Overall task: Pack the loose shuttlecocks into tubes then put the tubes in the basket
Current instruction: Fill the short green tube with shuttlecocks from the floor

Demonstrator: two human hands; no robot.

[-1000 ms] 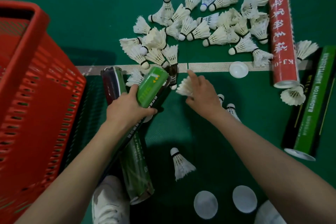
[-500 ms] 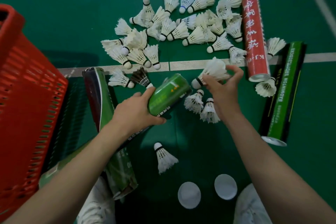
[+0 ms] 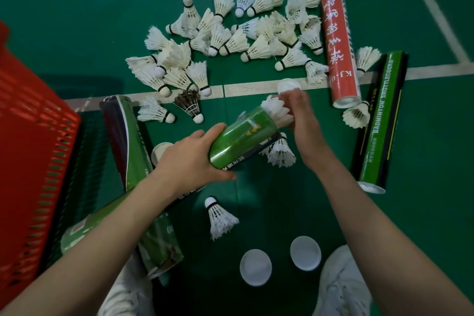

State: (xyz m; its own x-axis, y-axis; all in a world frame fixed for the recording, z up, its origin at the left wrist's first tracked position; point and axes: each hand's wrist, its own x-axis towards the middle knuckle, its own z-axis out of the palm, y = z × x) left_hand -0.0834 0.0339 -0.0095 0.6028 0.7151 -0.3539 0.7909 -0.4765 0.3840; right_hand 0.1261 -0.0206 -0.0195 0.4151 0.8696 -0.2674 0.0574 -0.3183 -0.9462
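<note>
Head view: my left hand (image 3: 189, 159) has its fingers wrapped around a green tube (image 3: 243, 140) at the centre, mouth tilted toward 1 o'clock. My right hand (image 3: 301, 117) pinches a white shuttlecock (image 3: 277, 113) seated in that mouth, feathers sticking out. Crowding around: two shuttlecocks (image 3: 279, 152) just under the tube at 4 o'clock, a loose pile (image 3: 230, 38) at 12, a red tube (image 3: 339, 46) and a green-black tube (image 3: 379, 120) at 2 to 3 o'clock. A red basket (image 3: 30, 151) stands at 9 o'clock; white caps (image 3: 305, 253) lie on the floor at 6.
</note>
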